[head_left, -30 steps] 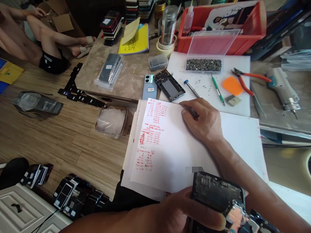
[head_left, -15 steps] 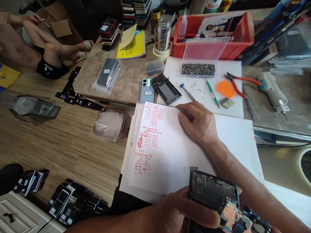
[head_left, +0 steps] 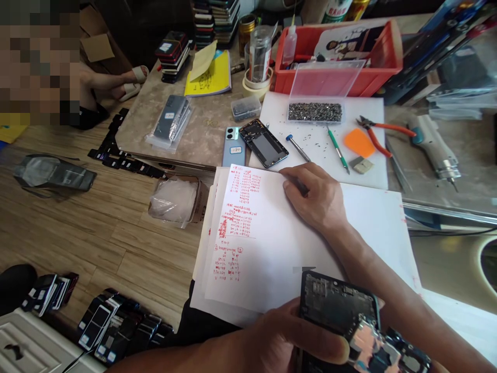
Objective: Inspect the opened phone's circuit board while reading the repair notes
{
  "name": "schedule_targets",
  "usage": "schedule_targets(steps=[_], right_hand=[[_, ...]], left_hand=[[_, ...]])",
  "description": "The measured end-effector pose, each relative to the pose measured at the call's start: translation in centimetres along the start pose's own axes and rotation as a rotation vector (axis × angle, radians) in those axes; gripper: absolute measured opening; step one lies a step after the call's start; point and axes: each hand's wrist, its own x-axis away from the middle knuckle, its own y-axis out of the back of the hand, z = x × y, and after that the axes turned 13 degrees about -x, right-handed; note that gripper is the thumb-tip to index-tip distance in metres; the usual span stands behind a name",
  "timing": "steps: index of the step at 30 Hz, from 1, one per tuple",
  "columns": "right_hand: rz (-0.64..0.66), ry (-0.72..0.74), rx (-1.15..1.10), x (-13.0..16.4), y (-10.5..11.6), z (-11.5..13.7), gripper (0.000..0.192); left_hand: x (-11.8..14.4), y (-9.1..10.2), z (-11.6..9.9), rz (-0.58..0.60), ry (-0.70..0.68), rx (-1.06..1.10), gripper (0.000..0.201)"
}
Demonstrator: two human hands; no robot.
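Your right hand (head_left: 316,199) sits at the centre of the frame, fingers curled around a dark pen (head_left: 300,185) whose tip rests near the top edge of the white paper (head_left: 267,248). Red writing fills only the paper's left column, so the sheet around your hand is bare. Your left hand (head_left: 287,339), at the bottom edge of the frame, grips an opened phone (head_left: 337,308) with its insides showing, thumb laid across its lower part; the phone overlaps the paper's lower right edge. Just above the paper's top edge lie a blue phone (head_left: 234,146) and an empty phone frame (head_left: 264,143), close together. Beyond them, upper right, a white mat (head_left: 373,173) carries a screwdriver (head_left: 298,148), a green tool (head_left: 337,149), an orange pick (head_left: 360,143) and a screw tray (head_left: 315,111). Left of the paper, the surface ends and wooden floor (head_left: 97,228) opens out.
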Motion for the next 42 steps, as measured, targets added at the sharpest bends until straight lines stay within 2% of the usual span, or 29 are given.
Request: schedule_targets(steps=[5, 15, 24, 32, 42], right_hand=[[0.001, 0.001, 0.009, 0.0, 0.0, 0.0, 0.028], [-0.006, 0.023, 0.012, 0.0, 0.0, 0.0, 0.028], [-0.011, 0.048, 0.007, -0.1, -0.2, 0.0, 0.027], [-0.007, 0.014, -0.003, 0.0, -0.3, 0.0, 0.027], [0.000, 0.009, -0.001, 0.0, -0.2, 0.2, 0.026]], left_hand=[[0.3, -0.2, 0.0, -0.009, -0.007, -0.002, 0.075], [0.5, 0.8, 0.5, 0.065, -0.076, 0.037, 0.077], [0.4, 2.8, 2.1, 0.110, -0.138, 0.027, 0.078], [0.3, 1.9, 1.6, 0.087, -0.129, 0.020, 0.079], [0.9, 2.4, 1.9, 0.076, -0.139, 0.034, 0.083]])
